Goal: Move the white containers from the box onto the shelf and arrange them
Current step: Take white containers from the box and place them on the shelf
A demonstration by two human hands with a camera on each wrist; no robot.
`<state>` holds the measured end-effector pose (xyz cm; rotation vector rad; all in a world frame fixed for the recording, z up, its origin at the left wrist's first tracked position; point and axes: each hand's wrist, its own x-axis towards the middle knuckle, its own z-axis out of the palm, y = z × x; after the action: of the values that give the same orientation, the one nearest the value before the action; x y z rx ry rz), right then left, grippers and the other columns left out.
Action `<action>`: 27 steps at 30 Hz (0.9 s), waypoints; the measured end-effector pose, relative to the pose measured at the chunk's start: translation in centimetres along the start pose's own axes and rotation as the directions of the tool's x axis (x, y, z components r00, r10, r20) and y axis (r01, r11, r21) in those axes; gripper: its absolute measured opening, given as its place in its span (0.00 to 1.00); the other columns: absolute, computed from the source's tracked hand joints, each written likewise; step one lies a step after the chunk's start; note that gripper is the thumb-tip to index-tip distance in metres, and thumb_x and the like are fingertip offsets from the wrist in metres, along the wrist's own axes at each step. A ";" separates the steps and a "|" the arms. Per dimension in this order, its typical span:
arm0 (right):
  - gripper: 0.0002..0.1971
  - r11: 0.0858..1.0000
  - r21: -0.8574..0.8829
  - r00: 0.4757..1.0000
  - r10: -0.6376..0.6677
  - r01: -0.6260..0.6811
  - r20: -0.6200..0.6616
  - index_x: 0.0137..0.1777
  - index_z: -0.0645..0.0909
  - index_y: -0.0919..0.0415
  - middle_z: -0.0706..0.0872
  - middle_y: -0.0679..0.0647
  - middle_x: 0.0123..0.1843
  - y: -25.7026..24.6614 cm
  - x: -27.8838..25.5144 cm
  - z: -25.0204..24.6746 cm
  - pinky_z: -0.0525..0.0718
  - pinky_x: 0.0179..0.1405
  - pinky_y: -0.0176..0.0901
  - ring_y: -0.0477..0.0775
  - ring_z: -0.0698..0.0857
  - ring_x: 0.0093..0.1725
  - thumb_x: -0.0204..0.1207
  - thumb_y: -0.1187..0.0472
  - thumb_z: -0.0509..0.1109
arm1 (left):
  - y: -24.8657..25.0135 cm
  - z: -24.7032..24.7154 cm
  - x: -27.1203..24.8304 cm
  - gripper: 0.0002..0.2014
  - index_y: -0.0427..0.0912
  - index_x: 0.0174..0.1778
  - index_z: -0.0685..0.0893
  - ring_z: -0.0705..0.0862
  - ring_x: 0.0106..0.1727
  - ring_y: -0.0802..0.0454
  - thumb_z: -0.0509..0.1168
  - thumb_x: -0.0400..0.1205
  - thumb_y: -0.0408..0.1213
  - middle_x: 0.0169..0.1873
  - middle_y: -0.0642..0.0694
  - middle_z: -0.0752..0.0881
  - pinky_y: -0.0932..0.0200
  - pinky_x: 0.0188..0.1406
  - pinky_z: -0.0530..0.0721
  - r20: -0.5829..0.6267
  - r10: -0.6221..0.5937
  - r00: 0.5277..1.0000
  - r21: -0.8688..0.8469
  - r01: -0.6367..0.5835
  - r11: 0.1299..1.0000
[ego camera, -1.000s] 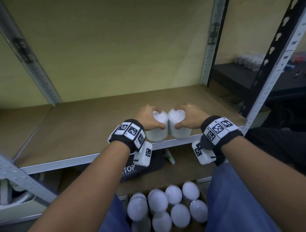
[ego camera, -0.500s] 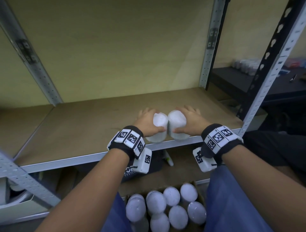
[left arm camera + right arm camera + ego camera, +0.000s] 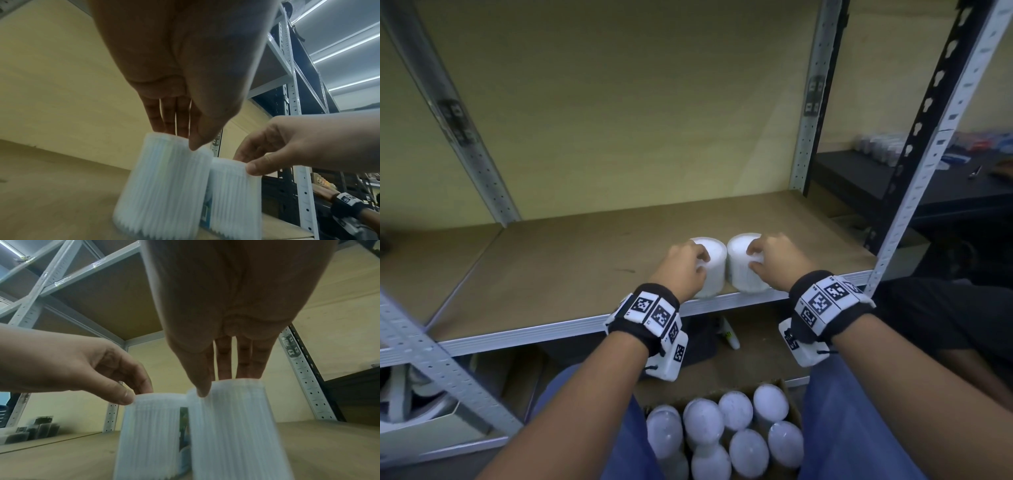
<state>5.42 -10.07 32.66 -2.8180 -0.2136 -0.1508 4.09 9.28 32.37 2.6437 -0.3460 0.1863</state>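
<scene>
White containers: two stand upright side by side on the shelf (image 3: 551,274), near its front edge at 12 o'clock; your left hand (image 3: 681,270) pinches the left container (image 3: 714,270) by its top, and your right hand (image 3: 777,263) pinches the right container (image 3: 739,270) the same way. More sit in the box (image 3: 796,407) at 6 o'clock.

Head view looks down at the shelf (image 3: 558,274); both wrist views look up from shelf level, close, sharing the two containers (image 3: 164,186) (image 3: 234,430)
</scene>
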 end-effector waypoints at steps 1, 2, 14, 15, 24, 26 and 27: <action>0.16 1.000 -0.001 1.000 -0.002 0.002 -0.003 0.66 0.82 0.56 0.84 0.55 0.66 0.1 0.1 0.1 0.79 0.69 0.50 0.56 0.78 0.69 0.78 0.57 0.68 | -0.1 0.0 0.1 0.13 0.44 0.58 0.85 0.79 0.66 0.50 0.62 0.80 0.32 0.64 0.47 0.82 0.58 0.64 0.76 -0.004 0.001 1.000 -0.003 -0.001 1.000; 0.16 1.000 0.002 1.000 -0.003 0.003 -0.004 0.66 0.82 0.55 0.85 0.55 0.65 0.2 0.2 0.2 0.79 0.68 0.50 0.56 0.79 0.68 0.78 0.57 0.68 | -0.1 0.0 0.3 0.13 0.44 0.58 0.85 0.79 0.66 0.50 0.62 0.80 0.32 0.63 0.47 0.83 0.58 0.64 0.76 -0.006 0.003 1.000 -0.003 -0.003 1.000; 0.16 1.000 -0.002 0.998 0.020 -0.020 -0.054 0.65 0.83 0.56 0.87 0.55 0.64 1.3 3.2 0.7 0.81 0.65 0.49 0.57 0.83 0.64 0.78 0.58 0.68 | 0.0 1.1 4.0 0.14 0.41 0.61 0.85 0.80 0.67 0.48 0.62 0.81 0.30 0.64 0.45 0.84 0.58 0.65 0.76 -0.007 0.048 0.999 0.013 -0.048 0.999; 0.16 1.000 -0.004 0.998 0.025 -0.025 -0.056 0.66 0.82 0.56 0.86 0.55 0.64 1.5 3.6 0.7 0.81 0.66 0.49 0.57 0.82 0.65 0.78 0.58 0.68 | 0.0 1.3 4.6 0.14 0.41 0.61 0.85 0.79 0.67 0.48 0.62 0.81 0.30 0.64 0.45 0.83 0.59 0.66 0.75 -0.005 0.051 0.999 0.008 -0.051 0.999; 0.17 0.998 0.000 0.996 0.069 -0.069 -0.057 0.67 0.81 0.58 0.84 0.57 0.67 3.4 8.2 0.9 0.78 0.67 0.48 0.60 0.81 0.67 0.79 0.58 0.67 | 0.1 2.9 10.5 0.15 0.40 0.61 0.86 0.80 0.68 0.46 0.62 0.81 0.29 0.64 0.43 0.83 0.56 0.67 0.76 0.011 0.029 1.000 -0.004 -0.029 1.000; 0.17 0.996 0.024 0.995 0.087 -0.086 -0.048 0.67 0.82 0.58 0.85 0.56 0.67 4.0 9.5 0.8 0.79 0.68 0.49 0.60 0.81 0.67 0.79 0.58 0.68 | 0.3 3.2 12.0 0.15 0.39 0.62 0.85 0.79 0.68 0.45 0.61 0.81 0.28 0.65 0.41 0.83 0.57 0.68 0.75 0.015 0.013 1.000 0.000 -0.013 1.000; 0.17 0.995 0.036 0.994 0.096 -0.094 -0.047 0.66 0.82 0.58 0.85 0.56 0.67 4.2 10.3 0.8 0.79 0.68 0.50 0.60 0.81 0.67 0.78 0.58 0.68 | 0.4 3.4 12.8 0.15 0.39 0.63 0.85 0.79 0.68 0.44 0.61 0.81 0.28 0.66 0.41 0.83 0.57 0.68 0.75 0.018 -0.001 1.000 -0.001 0.001 1.000</action>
<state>16.27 -12.46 31.99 -2.7806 -0.0700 -0.1917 16.47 4.63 31.95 2.6461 -0.3504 0.1619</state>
